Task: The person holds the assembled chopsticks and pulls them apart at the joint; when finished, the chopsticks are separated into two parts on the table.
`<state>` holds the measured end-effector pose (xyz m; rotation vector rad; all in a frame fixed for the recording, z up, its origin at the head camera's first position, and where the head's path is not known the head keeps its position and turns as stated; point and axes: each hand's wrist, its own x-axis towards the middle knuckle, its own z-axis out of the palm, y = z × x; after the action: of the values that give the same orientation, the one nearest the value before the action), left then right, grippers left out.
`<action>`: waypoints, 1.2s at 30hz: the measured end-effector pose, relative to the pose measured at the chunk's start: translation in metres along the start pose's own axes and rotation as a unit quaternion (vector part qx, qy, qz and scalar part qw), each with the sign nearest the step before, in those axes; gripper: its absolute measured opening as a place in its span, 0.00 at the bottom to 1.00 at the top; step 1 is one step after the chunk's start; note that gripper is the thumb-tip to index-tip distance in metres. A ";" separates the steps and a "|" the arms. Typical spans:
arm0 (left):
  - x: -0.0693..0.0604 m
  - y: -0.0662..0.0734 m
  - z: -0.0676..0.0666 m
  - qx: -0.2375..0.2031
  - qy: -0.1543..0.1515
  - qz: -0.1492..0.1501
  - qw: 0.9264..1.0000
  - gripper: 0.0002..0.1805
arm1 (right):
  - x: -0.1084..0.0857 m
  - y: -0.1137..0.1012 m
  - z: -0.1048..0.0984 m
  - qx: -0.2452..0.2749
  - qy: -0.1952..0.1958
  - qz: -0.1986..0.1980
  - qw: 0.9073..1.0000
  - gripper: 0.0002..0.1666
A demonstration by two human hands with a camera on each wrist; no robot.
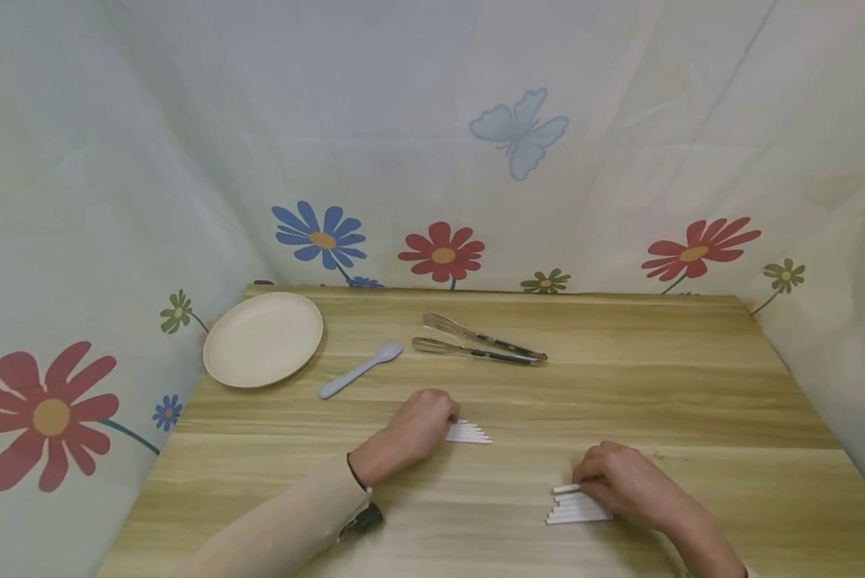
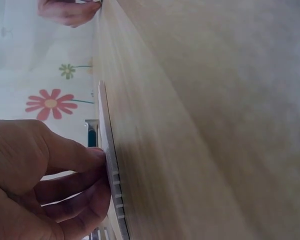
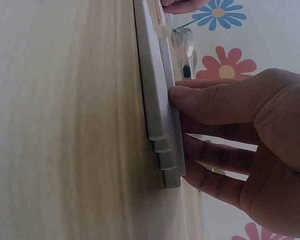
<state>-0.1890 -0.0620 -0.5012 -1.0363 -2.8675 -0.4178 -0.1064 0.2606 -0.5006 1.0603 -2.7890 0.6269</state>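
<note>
Several white sticks (image 1: 468,434) lie side by side on the table, their right ends stepped. My left hand (image 1: 419,423) is at the far left end of this row. In the left wrist view, the thumb and curled fingers (image 2: 92,157) pinch at the row's outer edge; the stick between them is mostly hidden. A second row of white sticks (image 1: 577,509) lies nearer and to the right. My right hand (image 1: 623,480) pinches the farthest white stick (image 3: 171,80) there between thumb and fingers. That stick sits a little apart from the others, with its left end showing.
A pale round plate (image 1: 263,339) lies at the table's back left. Beside it is a light blue spoon (image 1: 361,370). Metal tongs (image 1: 486,340) with dark handles lie spread behind the hands. A flowered curtain (image 1: 432,144) hangs around the wooden table (image 1: 663,369).
</note>
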 end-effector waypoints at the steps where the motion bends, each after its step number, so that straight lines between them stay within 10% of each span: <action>1: 0.000 0.000 0.000 0.002 0.000 0.001 1.000 0.10 | 0.000 0.000 0.000 0.003 -0.002 0.002 1.000 0.10; 36: 0.001 0.001 0.002 0.003 -0.007 -0.008 1.000 0.08 | -0.004 0.003 0.001 0.020 -0.027 0.030 0.999 0.10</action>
<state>-0.1895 -0.0600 -0.5031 -1.0209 -2.8881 -0.4041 -0.1051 0.2645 -0.5036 1.0188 -2.8760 0.6738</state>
